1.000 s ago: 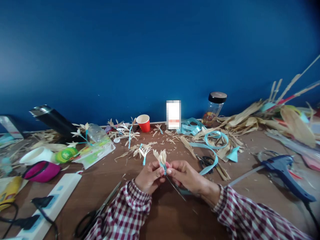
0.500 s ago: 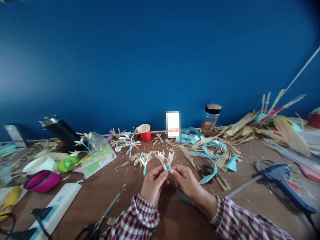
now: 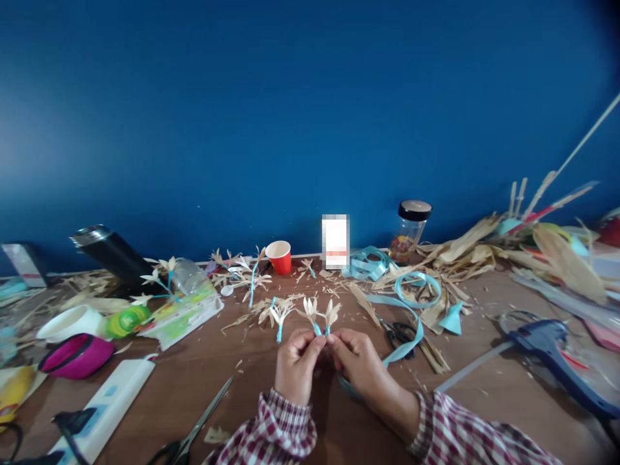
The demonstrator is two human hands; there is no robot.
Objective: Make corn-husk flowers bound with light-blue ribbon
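My left hand [image 3: 296, 361] and my right hand [image 3: 359, 363] meet over the brown table [image 3: 252, 400], both in checked sleeves. Their fingertips pinch the light blue stems of two small husk flowers [image 3: 320, 314], whose pale petals fan upward side by side. A light blue ribbon [image 3: 404, 303] runs from under my right hand toward the back right. Several similar husk flowers [image 3: 249, 271] lie farther back on the table.
Scissors [image 3: 194, 433] lie at front left, black scissors [image 3: 400, 334] right of my hands. A blue glue gun [image 3: 557, 355] sits right, a white power strip [image 3: 104, 407] left. Red cup [image 3: 279, 256], black-lidded jar [image 3: 411, 226], husk heap [image 3: 484, 248], pink bowl [image 3: 75, 355] around.
The petals held as one bunch a second ago now stand as two separate flowers. Both hands have shifted slightly away from me, fingertips still together.
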